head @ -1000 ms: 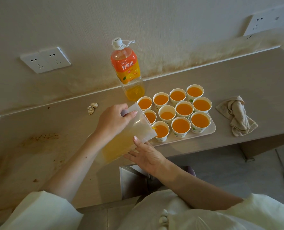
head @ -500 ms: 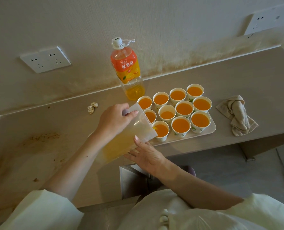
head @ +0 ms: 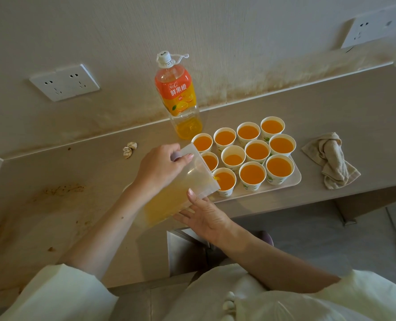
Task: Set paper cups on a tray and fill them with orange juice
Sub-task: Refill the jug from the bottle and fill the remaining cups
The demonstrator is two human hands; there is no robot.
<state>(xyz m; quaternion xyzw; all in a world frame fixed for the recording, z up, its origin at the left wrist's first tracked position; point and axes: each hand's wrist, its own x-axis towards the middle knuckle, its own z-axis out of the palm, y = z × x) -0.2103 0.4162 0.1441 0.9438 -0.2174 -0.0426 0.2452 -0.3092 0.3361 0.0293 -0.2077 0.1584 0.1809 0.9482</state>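
Observation:
Several paper cups of orange juice [head: 253,176] stand in rows on a white tray [head: 295,179] on the beige counter. A clear plastic pitcher [head: 180,191], partly full of juice, is tilted with its spout over the front-left cup [head: 224,181], and juice runs into that cup. My left hand [head: 160,167] grips the pitcher at its rim and handle. My right hand [head: 204,213] supports the pitcher from below with straight fingers. Part of the cup in the middle row's left end is hidden behind the pitcher.
A tall orange juice bottle [head: 180,98], capped and nearly empty, stands behind the tray by the wall. A crumpled beige cloth [head: 331,158] lies right of the tray. A small wad of paper [head: 129,149] lies left. The counter [head: 53,205] is stained at left.
The pitcher and both hands hold almost the same pose. The juice in the front-left cup stands slightly higher.

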